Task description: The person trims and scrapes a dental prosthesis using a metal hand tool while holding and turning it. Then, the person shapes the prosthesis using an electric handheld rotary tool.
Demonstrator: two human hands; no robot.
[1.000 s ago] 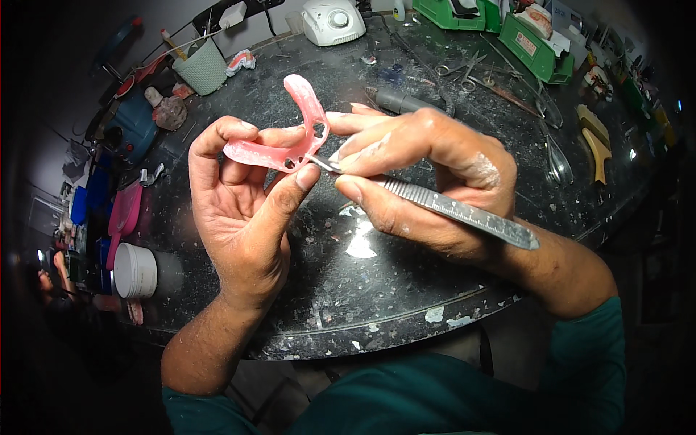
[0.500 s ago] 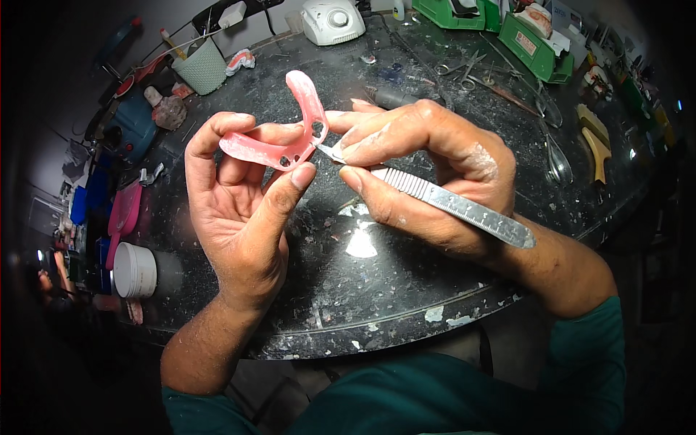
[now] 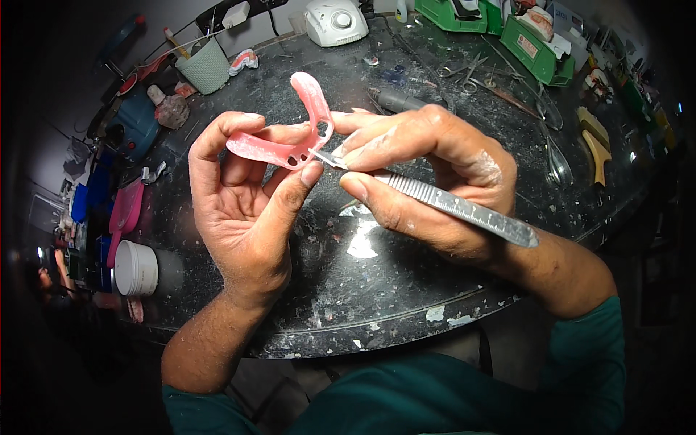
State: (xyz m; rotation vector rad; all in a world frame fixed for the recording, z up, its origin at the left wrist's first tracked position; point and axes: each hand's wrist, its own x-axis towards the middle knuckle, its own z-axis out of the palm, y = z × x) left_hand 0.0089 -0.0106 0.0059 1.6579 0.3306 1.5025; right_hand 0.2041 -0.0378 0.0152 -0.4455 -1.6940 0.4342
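Note:
A pink horseshoe-shaped denture base [image 3: 262, 150] with several small holes at its bend is pinched between the thumb and fingers of my left hand [image 3: 243, 196]. It is held up above the dark table. My right hand [image 3: 435, 159] grips a metal scalpel [image 3: 464, 206] like a pen; its flat handle has ridges and ruler marks and slants down past my palm. The scalpel's tip is at the bend of the denture base, beside the holes and close to my left thumb. Whether the blade touches the pink material I cannot tell. White dust clings to my right hand.
A dark handpiece [image 3: 397, 100] lies behind my right hand. Farther back stand a white control box [image 3: 336, 22], a woven cup [image 3: 204, 67] and green bins [image 3: 533, 51]. Scissors [image 3: 471, 72] and a wooden brush [image 3: 597, 152] lie at right, a white tub [image 3: 136, 268] at left.
The denture base and my left hand have shifted slightly to the right, and the base has turned a little. The scalpel tip has drawn slightly away from the hole edge.

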